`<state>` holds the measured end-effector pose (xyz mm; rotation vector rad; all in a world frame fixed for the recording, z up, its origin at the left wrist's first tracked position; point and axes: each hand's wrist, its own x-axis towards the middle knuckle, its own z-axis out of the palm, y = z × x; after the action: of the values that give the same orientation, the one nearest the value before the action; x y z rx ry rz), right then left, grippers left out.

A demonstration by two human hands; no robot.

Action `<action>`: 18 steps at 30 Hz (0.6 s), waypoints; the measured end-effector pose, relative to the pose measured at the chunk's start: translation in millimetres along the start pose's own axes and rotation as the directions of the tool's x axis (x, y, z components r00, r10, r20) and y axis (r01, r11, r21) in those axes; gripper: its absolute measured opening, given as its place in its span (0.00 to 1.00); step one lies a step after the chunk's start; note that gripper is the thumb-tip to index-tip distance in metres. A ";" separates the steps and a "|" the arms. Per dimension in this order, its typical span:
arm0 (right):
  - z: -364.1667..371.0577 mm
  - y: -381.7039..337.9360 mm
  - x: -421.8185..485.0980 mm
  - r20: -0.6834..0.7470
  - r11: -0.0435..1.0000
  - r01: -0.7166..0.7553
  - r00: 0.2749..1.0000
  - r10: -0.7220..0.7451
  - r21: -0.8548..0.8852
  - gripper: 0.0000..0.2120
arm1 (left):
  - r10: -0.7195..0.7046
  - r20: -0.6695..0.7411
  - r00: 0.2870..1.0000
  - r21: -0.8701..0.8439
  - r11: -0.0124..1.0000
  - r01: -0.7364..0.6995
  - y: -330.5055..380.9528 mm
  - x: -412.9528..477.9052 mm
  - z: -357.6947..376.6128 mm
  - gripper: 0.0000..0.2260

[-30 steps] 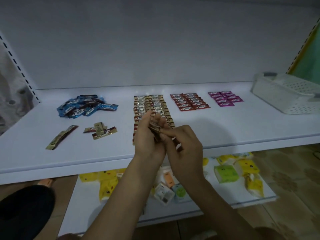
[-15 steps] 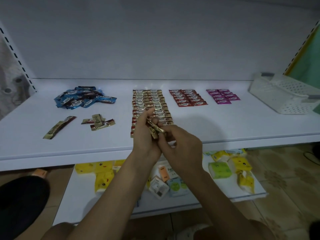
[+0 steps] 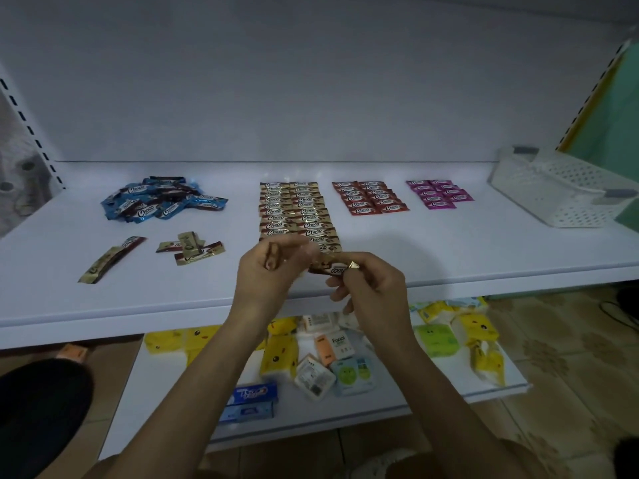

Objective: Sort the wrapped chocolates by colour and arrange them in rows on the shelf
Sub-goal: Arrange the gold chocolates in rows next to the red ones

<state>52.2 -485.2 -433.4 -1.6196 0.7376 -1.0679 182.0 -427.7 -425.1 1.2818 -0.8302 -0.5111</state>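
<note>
On the white shelf gold chocolates lie in two columns, with red chocolates and pink chocolates in rows to their right. An unsorted heap of blue chocolates sits at the back left. Loose gold pieces and a gold strip lie in front of that heap. My left hand and my right hand meet over the near end of the gold columns. Both pinch a gold chocolate stretched between them; my left hand seems to hold more gold pieces.
A white perforated basket stands at the shelf's right end. On the lower shelf lie yellow, green and white tissue packs and a blue box. A dark rounded object is at the lower left.
My hands have moved apart, and my right hand draws one gold chocolate out to the right. The view has shifted slightly down.
</note>
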 end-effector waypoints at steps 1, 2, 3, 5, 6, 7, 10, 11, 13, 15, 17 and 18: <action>0.3 0.0 -0.3 0.017 1.000 0.002 1.000 -0.002 -0.002 0.14 | 0.022 0.017 1.000 0.052 0.998 -0.023 -1.0 -1.9 0.0 0.04; 0.2 -0.1 -0.4 0.037 1.000 -0.007 0.999 0.007 0.012 0.14 | 0.033 0.023 0.999 0.088 0.995 -0.035 -4.1 -2.3 -0.9 0.08; -0.2 0.5 -0.3 0.055 0.999 -0.025 0.998 0.024 0.032 0.14 | 0.021 0.019 1.000 0.087 0.996 -0.023 -3.6 -3.7 -1.3 0.09; -2.9 0.4 -0.9 0.078 0.996 -0.063 0.995 0.057 0.070 0.13 | -0.010 0.005 1.000 0.038 0.999 0.009 -0.6 -7.8 -3.2 0.03; -4.7 -0.3 -1.1 0.081 0.996 -0.062 0.995 0.056 0.067 0.13 | -0.015 0.005 1.000 0.024 1.000 0.015 0.3 -9.2 -5.2 0.03; -6.1 -0.9 -0.8 0.083 0.998 -0.043 0.996 0.039 0.039 0.13 | -0.020 0.018 1.000 0.022 1.000 0.020 2.2 -9.7 -7.4 0.08; -6.1 -3.2 3.9 0.125 0.996 0.049 0.991 -0.040 -0.073 0.12 | 0.015 0.107 0.994 0.106 0.994 -0.026 3.7 -3.5 -10.4 0.06; -5.7 -3.5 7.3 0.133 0.995 0.057 0.990 -0.046 -0.078 0.10 | 0.049 0.127 0.991 0.178 0.981 -0.072 3.5 0.1 -10.6 0.04; -5.2 -5.4 14.9 0.116 1.000 0.000 0.993 0.002 -0.020 0.06 | 0.093 0.118 0.989 0.230 0.966 -0.118 3.6 7.3 -11.1 0.03; -4.2 -7.7 20.2 0.115 0.989 -0.118 0.988 0.107 0.092 0.06 | 0.105 0.147 0.984 0.166 0.978 -0.129 6.0 11.1 -13.7 0.04; -1.4 -7.0 23.2 0.160 0.937 -0.256 0.962 0.222 0.238 0.07 | 0.109 0.196 0.975 0.161 0.977 -0.142 6.3 12.4 -17.6 0.04; 1.0 -7.0 23.7 0.196 0.897 -0.315 0.945 0.264 0.310 0.08 | 0.107 0.222 0.969 0.189 0.970 -0.151 4.2 11.8 -19.0 0.04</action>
<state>62.8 -503.1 -420.0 -1.2337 0.6327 -0.7960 203.7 -423.6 -419.4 1.3657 -1.1613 -0.4705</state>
